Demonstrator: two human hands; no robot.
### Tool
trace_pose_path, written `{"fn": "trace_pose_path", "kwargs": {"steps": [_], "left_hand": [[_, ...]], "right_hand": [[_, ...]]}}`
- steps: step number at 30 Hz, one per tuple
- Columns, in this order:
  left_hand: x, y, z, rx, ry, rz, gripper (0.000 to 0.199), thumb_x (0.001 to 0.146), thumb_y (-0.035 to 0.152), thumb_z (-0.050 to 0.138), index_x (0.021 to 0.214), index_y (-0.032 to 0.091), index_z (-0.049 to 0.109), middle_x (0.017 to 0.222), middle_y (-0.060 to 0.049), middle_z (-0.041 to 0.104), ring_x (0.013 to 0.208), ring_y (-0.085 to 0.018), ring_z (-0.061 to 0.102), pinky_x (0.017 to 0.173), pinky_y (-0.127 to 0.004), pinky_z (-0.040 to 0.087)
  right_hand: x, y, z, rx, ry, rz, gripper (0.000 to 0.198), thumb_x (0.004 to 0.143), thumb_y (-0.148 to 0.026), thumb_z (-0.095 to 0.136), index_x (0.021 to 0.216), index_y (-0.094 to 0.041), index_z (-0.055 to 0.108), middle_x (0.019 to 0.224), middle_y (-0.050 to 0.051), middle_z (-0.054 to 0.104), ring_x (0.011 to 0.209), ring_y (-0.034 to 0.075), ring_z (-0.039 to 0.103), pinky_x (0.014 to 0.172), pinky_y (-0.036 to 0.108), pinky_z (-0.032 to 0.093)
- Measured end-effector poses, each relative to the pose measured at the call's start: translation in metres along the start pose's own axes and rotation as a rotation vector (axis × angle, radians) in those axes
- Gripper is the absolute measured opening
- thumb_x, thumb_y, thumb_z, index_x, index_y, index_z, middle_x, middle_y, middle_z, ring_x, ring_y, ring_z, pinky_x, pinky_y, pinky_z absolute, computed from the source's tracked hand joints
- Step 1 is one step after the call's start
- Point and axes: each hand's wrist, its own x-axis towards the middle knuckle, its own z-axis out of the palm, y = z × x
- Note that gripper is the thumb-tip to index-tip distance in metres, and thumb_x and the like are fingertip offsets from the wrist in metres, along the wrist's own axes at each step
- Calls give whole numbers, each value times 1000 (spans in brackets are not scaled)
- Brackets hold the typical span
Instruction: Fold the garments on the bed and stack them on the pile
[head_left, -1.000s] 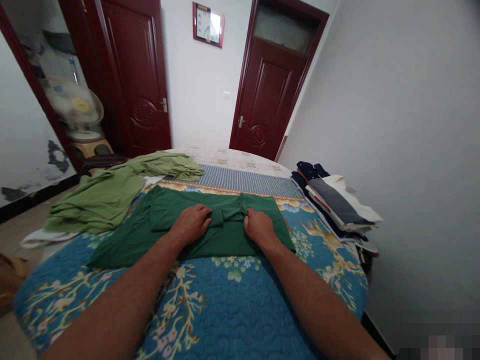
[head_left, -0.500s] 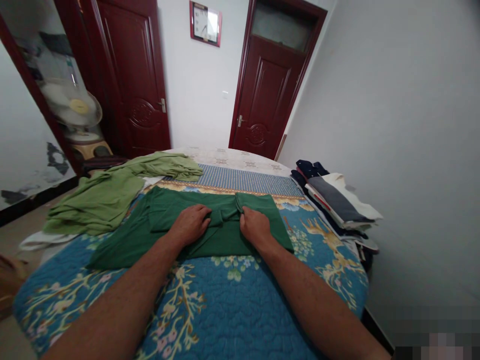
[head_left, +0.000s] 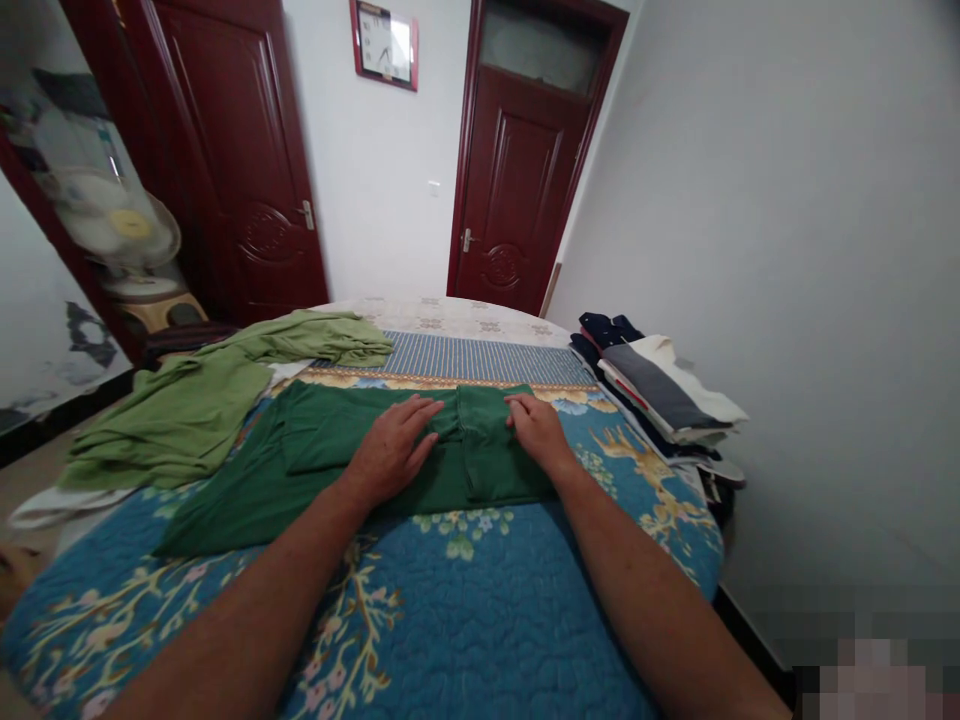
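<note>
A dark green garment (head_left: 232,500), which looks like a long-sleeved shirt, lies spread across the bed in front of me. Its right end is doubled over into a flat flap (head_left: 487,465), whose edge runs front to back. My left hand (head_left: 390,450) rests on the cloth just left of that edge, fingers stretched out and holding nothing. Over the right end of the flap is my right hand (head_left: 538,430), its fingers loosely bent and apart, with no cloth visibly gripped. The garment's far left part widens toward the front.
A light green garment (head_left: 180,410) lies crumpled at the bed's left side, with white cloth (head_left: 71,505) under it. Folded clothes (head_left: 660,385) are stacked at the right, near the wall. Everything lies on a blue floral quilt (head_left: 480,610).
The garment's right end has been laid over to the left as a flat flap. My right hand has let go of the cloth and moved right; my left fingers have straightened.
</note>
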Motion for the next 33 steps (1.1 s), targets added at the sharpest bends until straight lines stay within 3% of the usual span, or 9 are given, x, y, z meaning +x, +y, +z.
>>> {"fn": "trace_pose_path", "kwargs": {"steps": [3, 6, 9, 16, 20, 25, 30, 33], "left_hand": [[2, 29, 15, -18, -72, 106, 50, 108, 38, 49, 157, 29, 56, 164, -9, 54, 159, -32, 38, 129, -59, 34], [0, 47, 35, 0, -242, 156, 50, 107, 42, 53, 155, 30, 60, 164, -8, 55, 160, -35, 37, 129, -64, 32], [-3, 52, 47, 12, -359, 130, 49, 106, 45, 55, 149, 27, 65, 158, -10, 61, 157, -36, 42, 129, -65, 31], [1, 56, 34, 28, -430, 67, 49, 103, 47, 59, 148, 29, 68, 161, -9, 58, 159, -37, 40, 131, -64, 28], [2, 58, 27, 77, -416, 39, 47, 100, 54, 63, 143, 37, 72, 171, -9, 45, 163, -40, 29, 130, -69, 22], [-4, 55, 26, 84, -449, 69, 68, 93, 71, 64, 154, 40, 61, 170, -9, 47, 163, -44, 27, 128, -77, 12], [-7, 55, 29, 78, -436, 70, 84, 93, 77, 59, 164, 31, 49, 171, -11, 45, 163, -42, 28, 131, -72, 11], [-5, 56, 32, 60, -413, 22, 71, 103, 72, 44, 160, 31, 54, 169, -8, 49, 162, -38, 33, 132, -69, 14]], "right_hand": [[0, 28, -1, -245, 104, 8, 47, 104, -25, 40, 136, -12, 72, 132, 15, 74, 128, 25, 65, 117, 35, 42], [-4, 45, 11, -394, -34, 15, 54, 106, -35, 44, 153, -12, 59, 161, 16, 55, 153, 29, 44, 129, 44, 30], [-4, 50, 24, -425, -157, 121, 66, 109, -52, 38, 164, -15, 46, 175, 14, 36, 162, 33, 27, 130, 56, 24], [17, 53, 26, -408, -207, 229, 80, 108, -65, 29, 168, -13, 37, 178, 17, 26, 164, 34, 23, 131, 62, 16], [35, 55, 26, -415, -215, 259, 81, 107, -66, 32, 165, -10, 40, 176, 21, 28, 163, 35, 26, 130, 62, 16], [60, 50, 31, -441, -194, 303, 80, 107, -64, 39, 160, -6, 47, 169, 28, 39, 158, 38, 35, 128, 64, 20], [71, 46, 38, -459, -102, 288, 73, 108, -59, 38, 152, -4, 57, 159, 29, 52, 152, 39, 43, 126, 65, 21], [67, 45, 40, -465, -20, 234, 68, 109, -56, 37, 140, -3, 66, 147, 29, 63, 142, 39, 54, 125, 63, 22]]}}
